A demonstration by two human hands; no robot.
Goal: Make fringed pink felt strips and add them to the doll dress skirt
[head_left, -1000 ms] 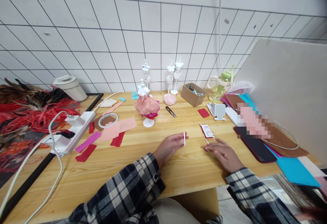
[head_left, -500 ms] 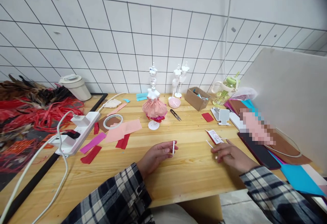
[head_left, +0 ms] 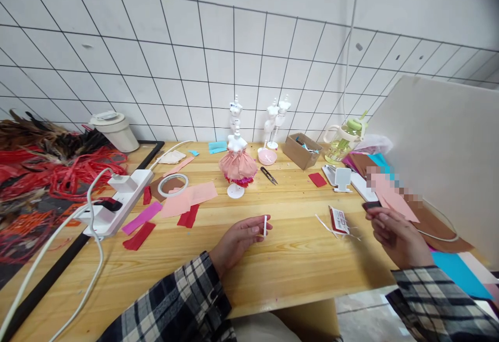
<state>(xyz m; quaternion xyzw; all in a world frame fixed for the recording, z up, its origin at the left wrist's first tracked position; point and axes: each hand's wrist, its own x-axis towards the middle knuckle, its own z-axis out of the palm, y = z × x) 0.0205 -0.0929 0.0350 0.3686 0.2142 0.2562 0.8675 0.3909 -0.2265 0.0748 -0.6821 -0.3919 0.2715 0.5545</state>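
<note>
My left hand (head_left: 239,238) hovers over the front middle of the table, a short narrow white strip (head_left: 265,226) held upright at its fingertips. At the right, my right hand (head_left: 399,233) is closed around a dark flat phone (head_left: 370,205); only one end shows past the fingers, and the hand hides the rest. Left of that hand, a small red and white packet (head_left: 340,221) lies with thin white strands around it. Behind my left hand, a white mini dress form (head_left: 236,142) stands upright in a ruffled pink skirt (head_left: 237,164).
Fabric pieces (head_left: 189,199) and a roll of tape (head_left: 173,185) lie left of centre. A power strip (head_left: 119,204) with cables sits farther left. Toward the back are thread snips (head_left: 268,175), a pink bowl (head_left: 267,156), a cardboard box (head_left: 302,150) and a bottle (head_left: 343,139).
My right hand has left the packet, moved right and closed on the phone. The packet has shifted right and turned. My left hand keeps its place with the white strip.
</note>
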